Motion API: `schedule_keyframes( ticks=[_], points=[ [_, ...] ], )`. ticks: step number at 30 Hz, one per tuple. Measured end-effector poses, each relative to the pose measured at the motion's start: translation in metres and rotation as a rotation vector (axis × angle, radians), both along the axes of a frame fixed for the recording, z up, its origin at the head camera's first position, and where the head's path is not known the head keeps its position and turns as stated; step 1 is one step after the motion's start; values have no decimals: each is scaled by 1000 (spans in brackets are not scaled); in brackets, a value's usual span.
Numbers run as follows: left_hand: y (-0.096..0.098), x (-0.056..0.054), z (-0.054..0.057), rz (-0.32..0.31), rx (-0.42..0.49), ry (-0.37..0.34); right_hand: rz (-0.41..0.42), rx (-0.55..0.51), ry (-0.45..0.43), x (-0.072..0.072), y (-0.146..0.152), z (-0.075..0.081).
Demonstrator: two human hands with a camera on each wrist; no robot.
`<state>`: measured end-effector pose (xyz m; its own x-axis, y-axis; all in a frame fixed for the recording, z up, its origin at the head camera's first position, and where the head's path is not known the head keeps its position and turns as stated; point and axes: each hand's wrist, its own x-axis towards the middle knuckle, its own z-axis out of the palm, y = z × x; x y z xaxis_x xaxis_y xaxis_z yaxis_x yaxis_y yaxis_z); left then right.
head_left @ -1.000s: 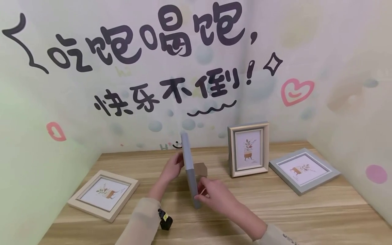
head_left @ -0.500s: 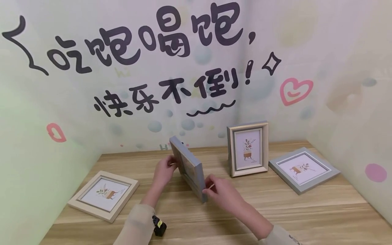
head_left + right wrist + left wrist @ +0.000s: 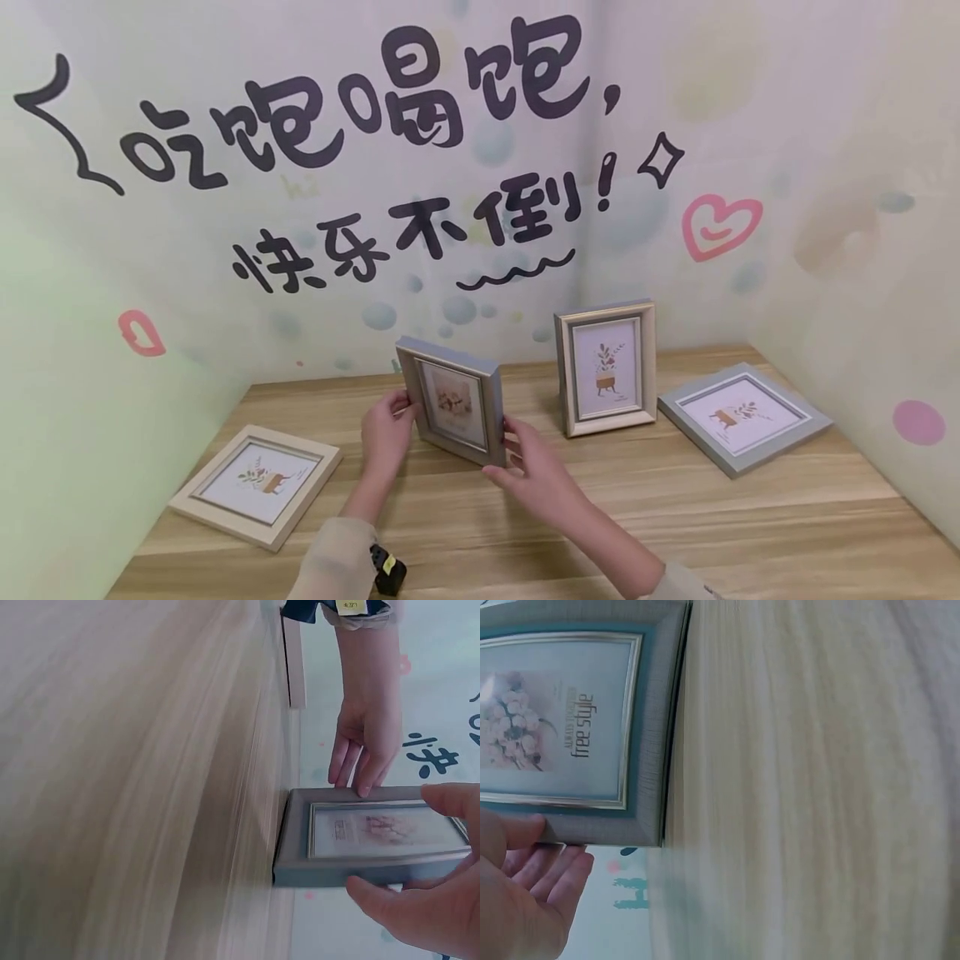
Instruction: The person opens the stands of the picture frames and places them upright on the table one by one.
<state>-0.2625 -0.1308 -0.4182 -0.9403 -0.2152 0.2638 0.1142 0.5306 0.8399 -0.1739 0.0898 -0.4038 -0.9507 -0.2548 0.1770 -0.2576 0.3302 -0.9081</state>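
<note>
Both hands are at an upright grey picture frame (image 3: 452, 400) in the middle of the table, its front turned toward me and angled to the right. It holds a pinkish flower print, lettered "free style" in the left wrist view. My left hand (image 3: 387, 429) pinches the left side edge, thumb (image 3: 521, 829) on the front border and fingers curled behind. My right hand (image 3: 536, 467) grips the right side edge; some of its fingers are hidden behind the frame. In the right wrist view the frame's bottom edge sits right at the wooden surface.
A cream frame (image 3: 330, 457) lies flat at the left. Another cream frame (image 3: 648, 367) stands upright at the back right, beside a flat grey frame (image 3: 795, 433). A lettered wall hanging (image 3: 337, 333) closes off the back of the wooden table (image 3: 750, 533).
The grey frame, edge-on a second ago, has been swung round so its printed front shows. My left hand moved left with it, and the right hand shifted slightly right.
</note>
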Motion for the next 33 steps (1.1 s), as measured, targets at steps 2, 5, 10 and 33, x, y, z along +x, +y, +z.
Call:
schedule_keyframes(
  ticks=[2,5,10,33],
  points=[
    [0,1,1,8,5,-7,-2,-6,0,-2,-3,0],
    [0,1,2,-6,19,-14,-6,1,-6,-12,-8,0],
    [3,-2,5,-30,39,-35,-23,-2,16,-40,-12,3],
    [17,-16,18,-128,-141,-156,-115,156,-78,-101,0,11]
  ],
)
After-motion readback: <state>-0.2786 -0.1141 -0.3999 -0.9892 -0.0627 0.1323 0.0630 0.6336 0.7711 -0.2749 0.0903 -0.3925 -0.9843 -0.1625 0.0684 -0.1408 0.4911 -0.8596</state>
